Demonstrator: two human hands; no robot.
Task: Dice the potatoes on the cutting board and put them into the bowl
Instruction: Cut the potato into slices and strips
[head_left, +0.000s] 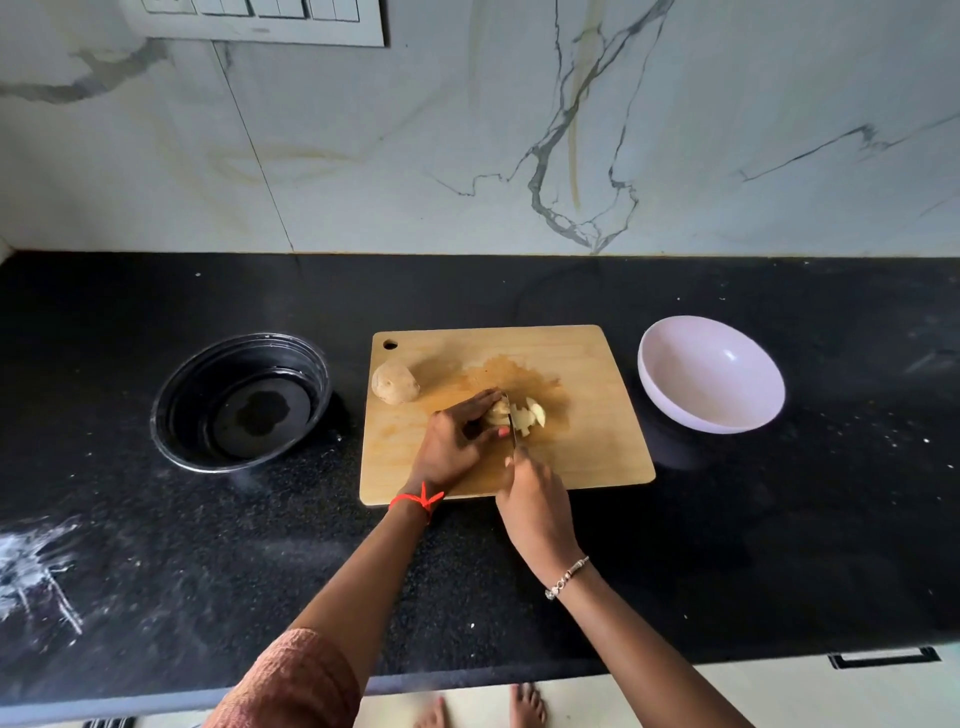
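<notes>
A wooden cutting board (587, 457) lies on the black counter. At the board's middle, my left hand (454, 441) presses down on a partly cut potato (498, 410). My right hand (535, 499) grips a knife (511, 426), its blade standing in the potato. Cut pale pieces (532, 415) lie just right of the blade. A whole unpeeled potato (395, 382) rests at the board's left edge. The white bowl (711, 374) stands right of the board, with nothing in it.
A black round bowl (241, 402) holding a little water sits left of the board. White powdery smears (36, 566) mark the counter's near-left corner. A marble wall rises behind the counter. Bare feet show on the floor below the counter's front edge.
</notes>
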